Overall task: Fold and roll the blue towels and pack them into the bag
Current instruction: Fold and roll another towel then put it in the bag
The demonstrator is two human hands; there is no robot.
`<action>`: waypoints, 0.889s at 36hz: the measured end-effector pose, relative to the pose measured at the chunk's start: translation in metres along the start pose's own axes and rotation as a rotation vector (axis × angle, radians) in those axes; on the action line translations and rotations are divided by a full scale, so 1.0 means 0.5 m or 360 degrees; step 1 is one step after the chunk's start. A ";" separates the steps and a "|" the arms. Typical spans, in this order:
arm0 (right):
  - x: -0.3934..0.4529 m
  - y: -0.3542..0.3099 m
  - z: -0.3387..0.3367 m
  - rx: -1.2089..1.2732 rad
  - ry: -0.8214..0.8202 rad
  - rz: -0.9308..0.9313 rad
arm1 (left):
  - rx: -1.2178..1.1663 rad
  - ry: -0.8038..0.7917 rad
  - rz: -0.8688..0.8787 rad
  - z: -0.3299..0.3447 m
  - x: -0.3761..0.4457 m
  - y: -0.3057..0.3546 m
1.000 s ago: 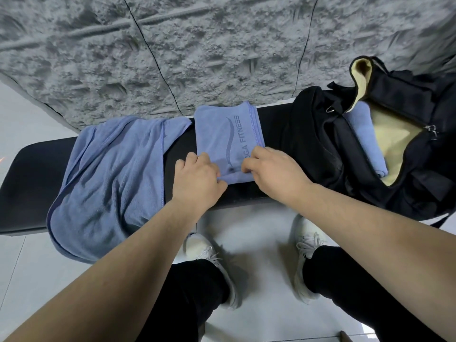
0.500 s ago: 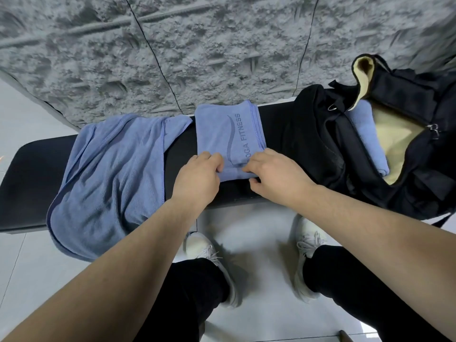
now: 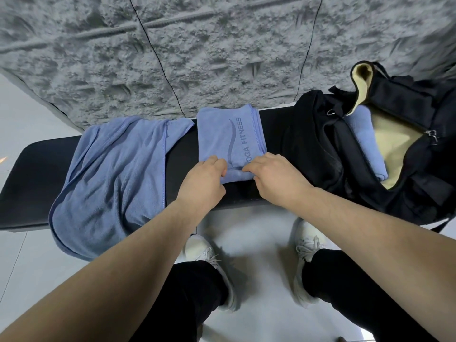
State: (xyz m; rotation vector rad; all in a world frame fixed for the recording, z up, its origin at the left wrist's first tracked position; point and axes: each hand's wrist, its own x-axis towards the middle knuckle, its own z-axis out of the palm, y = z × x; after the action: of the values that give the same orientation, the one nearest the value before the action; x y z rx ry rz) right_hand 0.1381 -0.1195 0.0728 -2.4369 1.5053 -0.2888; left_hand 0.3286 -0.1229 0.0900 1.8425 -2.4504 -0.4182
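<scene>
Centre frame: left hand (image 3: 204,178) and right hand (image 3: 274,178) both grip the rolled near end of the folded towel (image 3: 229,139) on the table (image 3: 37,169). Bag (image 3: 320,149) at right, open; loose towel (image 3: 111,178) at left.

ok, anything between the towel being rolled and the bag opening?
Nothing loose lies between them. The folded towel, gripped by the left hand and right hand, sits on the bench beside the black bag. The bag's near wall must be cleared. One rolled towel already lies inside.
</scene>
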 end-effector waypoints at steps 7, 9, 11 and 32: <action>-0.015 -0.004 -0.014 0.0026 -0.0127 0.0110 | -0.0032 0.0001 0.0033 -0.002 -0.013 0.012; -0.022 -0.007 -0.020 0.0035 -0.0151 0.0143 | -0.0061 -0.0014 0.0038 -0.005 -0.019 0.015; -0.030 -0.011 -0.026 0.0072 -0.0168 0.0171 | -0.0084 -0.0042 0.0036 -0.005 -0.024 0.018; -0.008 0.004 -0.020 0.0174 -0.0133 0.0212 | 0.0035 0.0158 0.0015 0.012 -0.008 0.009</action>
State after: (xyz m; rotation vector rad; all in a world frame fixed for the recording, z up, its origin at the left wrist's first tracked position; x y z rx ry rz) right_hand 0.1315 -0.1182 0.0815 -2.2249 1.5644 -0.2331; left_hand 0.3244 -0.1170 0.0858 1.8126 -2.4073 -0.2926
